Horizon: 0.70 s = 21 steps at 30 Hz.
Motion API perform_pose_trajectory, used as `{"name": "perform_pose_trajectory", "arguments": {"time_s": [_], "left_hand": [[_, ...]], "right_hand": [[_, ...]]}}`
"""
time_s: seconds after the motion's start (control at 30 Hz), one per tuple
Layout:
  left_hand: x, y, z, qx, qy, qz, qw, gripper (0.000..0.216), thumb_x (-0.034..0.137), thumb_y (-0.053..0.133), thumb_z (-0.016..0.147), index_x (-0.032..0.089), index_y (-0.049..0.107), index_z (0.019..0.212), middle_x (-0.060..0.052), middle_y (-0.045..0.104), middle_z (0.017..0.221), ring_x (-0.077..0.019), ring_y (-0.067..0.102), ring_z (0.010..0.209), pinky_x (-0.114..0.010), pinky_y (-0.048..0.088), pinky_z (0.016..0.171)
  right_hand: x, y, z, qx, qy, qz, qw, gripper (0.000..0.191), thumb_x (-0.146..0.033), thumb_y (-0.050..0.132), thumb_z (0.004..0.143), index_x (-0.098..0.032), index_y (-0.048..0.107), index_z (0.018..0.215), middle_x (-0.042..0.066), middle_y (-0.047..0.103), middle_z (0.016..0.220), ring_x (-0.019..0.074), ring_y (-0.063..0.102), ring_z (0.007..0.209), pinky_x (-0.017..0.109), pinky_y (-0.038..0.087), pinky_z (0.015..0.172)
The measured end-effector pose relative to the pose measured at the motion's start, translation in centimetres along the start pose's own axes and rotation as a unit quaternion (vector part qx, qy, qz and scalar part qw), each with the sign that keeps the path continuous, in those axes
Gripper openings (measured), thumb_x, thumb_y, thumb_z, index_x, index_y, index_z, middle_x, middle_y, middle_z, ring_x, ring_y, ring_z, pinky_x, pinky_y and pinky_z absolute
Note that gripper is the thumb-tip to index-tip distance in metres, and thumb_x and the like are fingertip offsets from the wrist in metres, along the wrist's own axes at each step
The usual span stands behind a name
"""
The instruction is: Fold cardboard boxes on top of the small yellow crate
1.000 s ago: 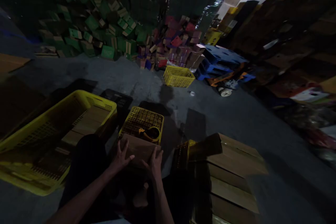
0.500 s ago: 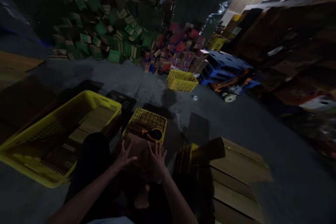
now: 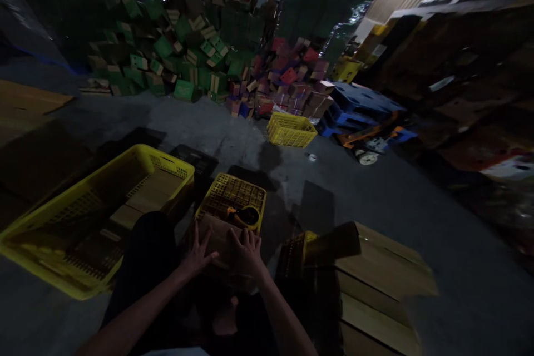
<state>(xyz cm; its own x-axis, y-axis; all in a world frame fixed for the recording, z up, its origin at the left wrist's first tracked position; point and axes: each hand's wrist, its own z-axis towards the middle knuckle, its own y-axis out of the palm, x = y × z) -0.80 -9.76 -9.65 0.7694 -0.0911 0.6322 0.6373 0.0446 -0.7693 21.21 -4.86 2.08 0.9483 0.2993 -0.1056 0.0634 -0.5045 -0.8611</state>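
Note:
Both my hands lie flat on a brown cardboard box [image 3: 217,239] that rests on an upturned small yellow crate [image 3: 232,199] in front of my knees. My left hand [image 3: 197,253] presses the box's left side with fingers spread. Fingers apart, my right hand [image 3: 245,253] covers its right side. A dark roll of tape in an orange holder [image 3: 244,214] sits on the crate just beyond the box.
A big yellow crate [image 3: 75,217] holding flat cardboard lies tilted at my left. Stacked cardboard boxes [image 3: 375,283] stand at my right. Farther off are another yellow crate [image 3: 291,129], blue pallets [image 3: 359,101], and heaps of green and red boxes [image 3: 187,61].
My hands have pressed lower onto the box and my right hand has spread flat. The view has drifted slightly, so everything sits a little further right and lower.

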Motion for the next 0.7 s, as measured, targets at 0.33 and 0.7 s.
{"name": "perform_pose_trajectory", "arguments": {"time_s": [0.33,0.7], "left_hand": [[0.5,-1.1,-1.5,0.003,0.109,0.176,0.978,0.088,0.064,0.053,0.097,0.022,0.018,0.166,-0.014,0.023,0.170,-0.0403,0.013,0.157,-0.061,0.015,0.123],[-2.3,-0.6,0.2,0.064,-0.067,-0.091,0.991,0.080,0.049,0.044,0.101,0.010,0.016,0.165,-0.021,0.028,0.167,-0.0323,0.029,0.155,-0.052,0.033,0.122]], "right_hand": [[0.1,-0.5,0.4,-0.041,-0.003,-0.002,0.999,0.142,-0.063,0.089,0.060,-0.038,-0.004,0.165,0.024,-0.001,0.173,0.0491,0.000,0.157,0.079,0.011,0.115],[0.8,0.5,1.3,-0.019,-0.010,-0.026,0.999,0.124,-0.057,0.082,0.073,-0.035,0.002,0.165,0.024,0.007,0.172,0.0496,0.006,0.157,0.078,0.017,0.114]]}}
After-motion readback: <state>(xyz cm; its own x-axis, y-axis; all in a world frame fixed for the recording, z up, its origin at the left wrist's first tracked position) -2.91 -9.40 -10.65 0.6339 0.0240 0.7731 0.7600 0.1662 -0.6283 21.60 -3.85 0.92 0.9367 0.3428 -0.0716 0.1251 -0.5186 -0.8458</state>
